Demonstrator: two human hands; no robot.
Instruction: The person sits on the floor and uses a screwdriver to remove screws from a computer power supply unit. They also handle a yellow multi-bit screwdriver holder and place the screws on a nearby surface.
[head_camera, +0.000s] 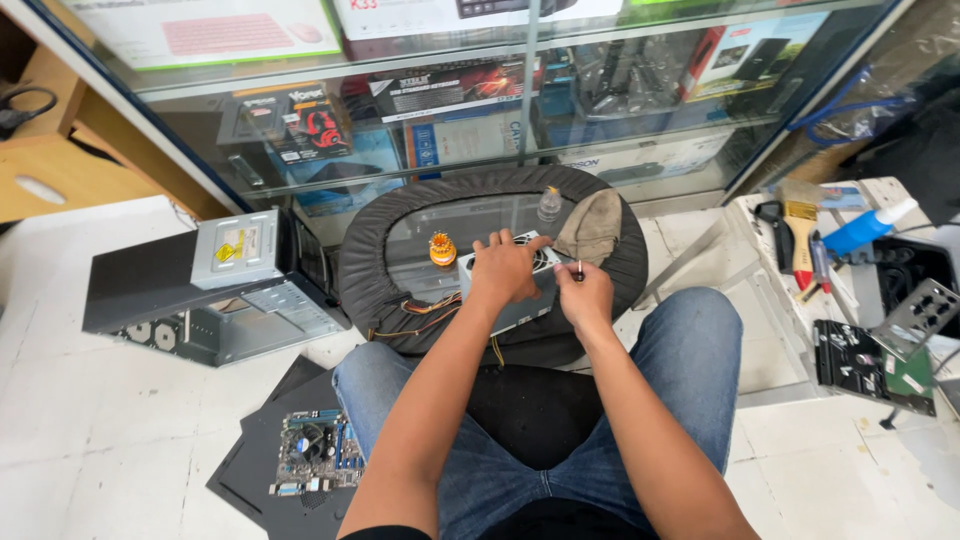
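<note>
A grey metal power supply box (515, 285) lies flat on the glass top of a round black-rimmed stool, its fan grille facing up. From its 8 o'clock corner a bundle of orange and yellow wires (430, 310) trails out across the glass. At its 3 o'clock edge stands 1 thin dark-tipped screwdriver (579, 270), upright, just touching the casing.

Computer repair shop, boxed-goods showcase (480, 110), open PC case (215, 290)
</note>
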